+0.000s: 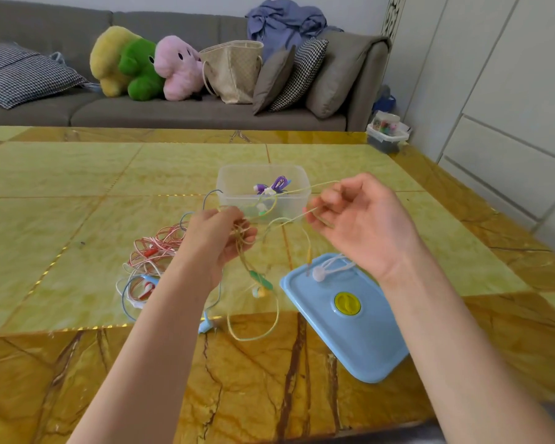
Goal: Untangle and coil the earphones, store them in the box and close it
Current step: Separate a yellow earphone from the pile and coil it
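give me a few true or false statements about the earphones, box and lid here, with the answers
1. The clear box holds a purple earphone bundle. True.
2. The blue lid is snapped onto the box. False: it lies on the table, nearer the person than the box.
3. Both hands hold the yellow earphone cable. True: left hand, right hand.
4. The red and pink earphones are in the box. False: they lie tangled on the table, left of the left hand.
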`<act>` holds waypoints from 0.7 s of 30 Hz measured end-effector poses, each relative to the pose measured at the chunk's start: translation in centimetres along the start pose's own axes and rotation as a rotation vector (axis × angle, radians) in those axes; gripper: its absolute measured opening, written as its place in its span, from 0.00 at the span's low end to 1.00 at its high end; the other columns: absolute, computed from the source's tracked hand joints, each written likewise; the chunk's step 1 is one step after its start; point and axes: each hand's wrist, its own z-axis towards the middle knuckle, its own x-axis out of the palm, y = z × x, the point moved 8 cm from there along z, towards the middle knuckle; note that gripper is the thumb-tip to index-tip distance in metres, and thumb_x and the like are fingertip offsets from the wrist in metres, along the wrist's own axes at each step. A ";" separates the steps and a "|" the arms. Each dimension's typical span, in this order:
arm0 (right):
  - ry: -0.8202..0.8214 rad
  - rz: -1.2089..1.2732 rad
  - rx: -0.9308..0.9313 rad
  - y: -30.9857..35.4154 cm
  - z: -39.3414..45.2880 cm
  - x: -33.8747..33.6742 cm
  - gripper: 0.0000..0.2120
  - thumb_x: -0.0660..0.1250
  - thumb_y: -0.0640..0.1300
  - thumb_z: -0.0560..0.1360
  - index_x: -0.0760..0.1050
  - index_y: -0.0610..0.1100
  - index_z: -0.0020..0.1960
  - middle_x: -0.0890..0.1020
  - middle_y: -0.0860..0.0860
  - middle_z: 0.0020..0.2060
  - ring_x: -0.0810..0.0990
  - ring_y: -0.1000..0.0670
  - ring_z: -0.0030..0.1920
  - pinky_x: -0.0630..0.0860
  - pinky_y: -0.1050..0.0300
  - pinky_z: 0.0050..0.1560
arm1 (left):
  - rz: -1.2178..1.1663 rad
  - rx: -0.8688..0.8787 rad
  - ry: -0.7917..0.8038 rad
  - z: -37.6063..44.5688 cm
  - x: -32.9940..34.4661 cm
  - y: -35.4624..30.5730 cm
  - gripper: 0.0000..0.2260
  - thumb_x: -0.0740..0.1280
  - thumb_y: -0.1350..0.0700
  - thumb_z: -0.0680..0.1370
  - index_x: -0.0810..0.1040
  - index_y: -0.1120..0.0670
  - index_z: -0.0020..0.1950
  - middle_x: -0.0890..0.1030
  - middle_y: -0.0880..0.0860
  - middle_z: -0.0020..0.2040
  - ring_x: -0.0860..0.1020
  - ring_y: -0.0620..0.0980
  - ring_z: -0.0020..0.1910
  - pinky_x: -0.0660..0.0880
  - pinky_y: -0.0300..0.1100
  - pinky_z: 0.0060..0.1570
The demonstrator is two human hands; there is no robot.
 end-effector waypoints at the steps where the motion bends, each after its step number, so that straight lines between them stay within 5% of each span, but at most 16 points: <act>1: 0.033 -0.030 0.004 -0.1 -0.1 0.4 0.11 0.58 0.39 0.75 0.65 0.44 0.34 0.67 0.51 0.23 0.68 0.52 0.27 0.73 0.60 0.37 | -0.031 -0.025 -0.039 0.2 -0.3 0.3 0.08 0.59 0.64 0.78 0.70 0.60 0.38 0.72 0.55 0.32 0.73 0.43 0.18 0.71 0.32 0.20; 3: 0.032 -0.334 -0.038 0.2 -0.3 0.4 0.12 0.63 0.40 0.75 0.66 0.44 0.33 0.62 0.53 0.22 0.58 0.55 0.22 0.61 0.64 0.23 | -0.096 -0.060 -0.076 0.5 -0.8 0.8 0.10 0.58 0.62 0.78 0.68 0.57 0.36 0.71 0.53 0.30 0.72 0.44 0.18 0.71 0.33 0.20; 6: 0.000 -0.797 -0.101 0.3 -0.4 0.0 0.07 0.64 0.39 0.76 0.73 0.43 0.39 0.61 0.55 0.20 0.54 0.56 0.21 0.51 0.65 0.20 | -0.155 -0.101 -0.086 1.3 -1.5 1.1 0.12 0.60 0.58 0.78 0.68 0.56 0.34 0.73 0.51 0.26 0.75 0.46 0.25 0.75 0.38 0.31; 9: -0.078 -0.590 -0.168 1.1 -0.2 -0.9 0.07 0.61 0.38 0.78 0.72 0.43 0.41 0.66 0.53 0.20 0.57 0.56 0.20 0.56 0.66 0.20 | -0.412 -0.187 -0.038 1.7 -1.8 1.4 0.12 0.61 0.60 0.77 0.70 0.57 0.32 0.71 0.51 0.27 0.72 0.47 0.31 0.73 0.38 0.35; 14: -0.202 -0.196 -0.288 2.2 0.1 -2.6 0.10 0.59 0.35 0.78 0.71 0.43 0.39 0.75 0.49 0.30 0.71 0.53 0.30 0.74 0.62 0.35 | -0.794 -0.262 0.117 0.8 -0.4 0.8 0.12 0.59 0.61 0.78 0.70 0.58 0.33 0.74 0.52 0.30 0.75 0.46 0.24 0.72 0.31 0.31; 18: -0.153 -0.724 -0.222 1.1 0.1 -1.4 0.07 0.63 0.37 0.76 0.78 0.41 0.40 0.82 0.47 0.37 0.77 0.51 0.40 0.73 0.60 0.48 | -0.419 -0.118 0.117 0.7 0.0 0.1 0.08 0.59 0.59 0.78 0.72 0.54 0.39 0.77 0.48 0.27 0.73 0.41 0.23 0.63 0.31 0.20; 21: -0.199 -1.021 -0.192 0.4 0.3 -1.6 0.04 0.67 0.43 0.74 0.80 0.44 0.45 0.82 0.50 0.40 0.77 0.55 0.40 0.73 0.63 0.46 | -0.244 -0.034 0.125 0.4 0.6 -0.5 0.08 0.60 0.57 0.79 0.78 0.52 0.44 0.72 0.46 0.23 0.69 0.41 0.21 0.62 0.30 0.20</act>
